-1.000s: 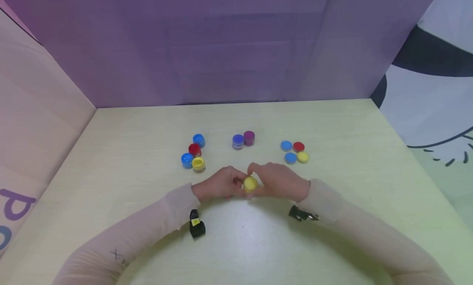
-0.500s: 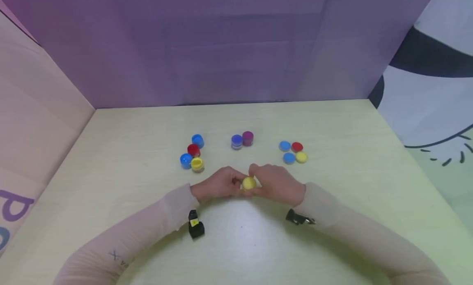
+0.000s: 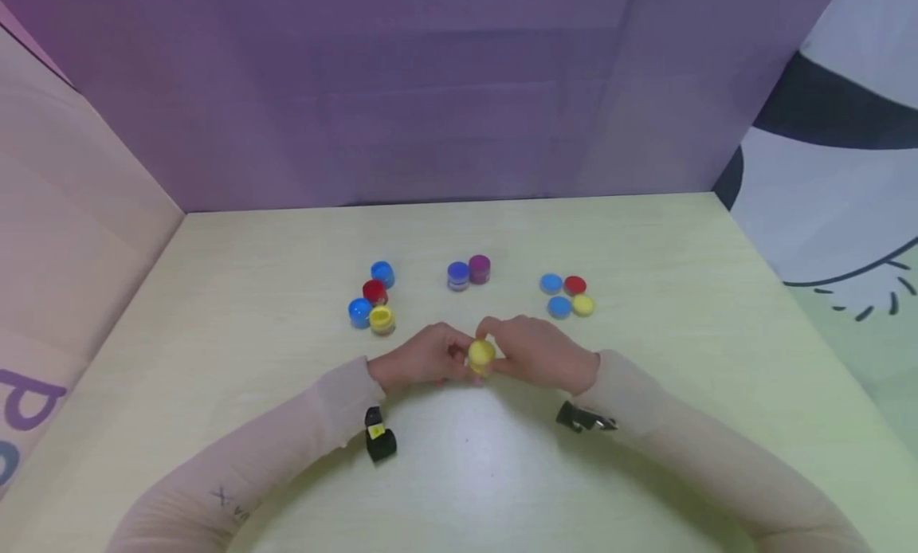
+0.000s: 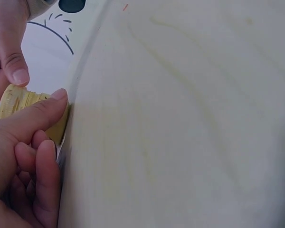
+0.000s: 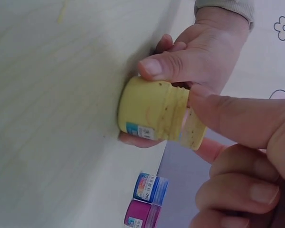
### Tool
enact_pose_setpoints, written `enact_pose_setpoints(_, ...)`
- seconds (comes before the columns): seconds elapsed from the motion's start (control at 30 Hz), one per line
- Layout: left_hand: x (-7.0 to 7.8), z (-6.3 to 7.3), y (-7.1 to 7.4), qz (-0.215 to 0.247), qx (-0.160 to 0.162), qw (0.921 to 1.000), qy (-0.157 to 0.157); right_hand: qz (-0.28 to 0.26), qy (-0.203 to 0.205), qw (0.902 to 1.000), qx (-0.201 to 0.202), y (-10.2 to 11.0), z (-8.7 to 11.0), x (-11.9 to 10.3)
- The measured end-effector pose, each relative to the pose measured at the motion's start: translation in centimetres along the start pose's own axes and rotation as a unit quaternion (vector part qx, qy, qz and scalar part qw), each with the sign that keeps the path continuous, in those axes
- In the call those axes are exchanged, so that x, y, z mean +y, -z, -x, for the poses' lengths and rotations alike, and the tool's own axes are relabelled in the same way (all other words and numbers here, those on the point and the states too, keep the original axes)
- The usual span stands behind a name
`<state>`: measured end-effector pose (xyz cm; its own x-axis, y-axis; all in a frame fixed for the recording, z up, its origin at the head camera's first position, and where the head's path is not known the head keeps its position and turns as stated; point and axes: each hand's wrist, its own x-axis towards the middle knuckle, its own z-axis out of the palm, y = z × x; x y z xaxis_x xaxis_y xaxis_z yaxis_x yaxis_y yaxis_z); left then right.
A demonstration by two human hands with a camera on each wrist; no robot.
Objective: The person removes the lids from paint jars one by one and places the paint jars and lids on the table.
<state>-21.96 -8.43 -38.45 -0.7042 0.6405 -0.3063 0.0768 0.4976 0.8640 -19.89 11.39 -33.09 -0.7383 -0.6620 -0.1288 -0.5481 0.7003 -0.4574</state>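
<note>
- The left hand [image 3: 426,354] holds the yellow jar [image 5: 145,104] near the middle of the bench [image 3: 466,473]. Its fingers are wrapped on the jar. The pictures do not show if the jar's bottom touches the bench.
- The right hand [image 3: 541,352] pinches the yellow cap [image 5: 195,130]. Its thumb and finger are clamped on the cap's edge.
- The cap now sits crooked on the jar, and a gap shows at one side. It looks like the cap is loose and not screwed down. The pictures do not show if it still touches the rim.
- Half a second ago, the right hand hid more of the yellow under the cap. Now more of it shows. Both hands are in almost the same spot as then.
- On the left, the yellow pot [image 3: 382,319], front blue pot [image 3: 360,313], red pot [image 3: 374,292] and back blue pot [image 3: 382,274] have not moved.
- On the right, the yellow lid [image 3: 583,304], front blue lid [image 3: 559,307], red lid [image 3: 574,285] and back blue lid [image 3: 551,283] lie flat, same as before.
- Farther back, the violet-blue pot [image 3: 457,276] and purple pot [image 3: 479,269] stand side by side, also unmoved.
</note>
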Motion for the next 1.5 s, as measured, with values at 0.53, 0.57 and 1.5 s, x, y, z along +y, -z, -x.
enact_pose_setpoints(0.53, 0.2, 0.6, 0.2, 0.011, 0.014, 0.9997, 0.014, 0.010, -0.035, 0.9992, 0.018, 0.3, 0.5, 1.5)
enact_pose_setpoints(0.57, 0.2, 0.7, 0.3, 0.009, 0.016, 0.9997, 0.015, 0.012, -0.038, 0.9991, 0.018, 0.3, 0.5, 1.6)
enact_pose_setpoints(1.5, -1.7, 5.5, 2.8, -0.009, 0.114, 0.9926, 0.040, 0.027, -0.117, 0.9925, 0.024, 1.0, 2.4, 5.0)
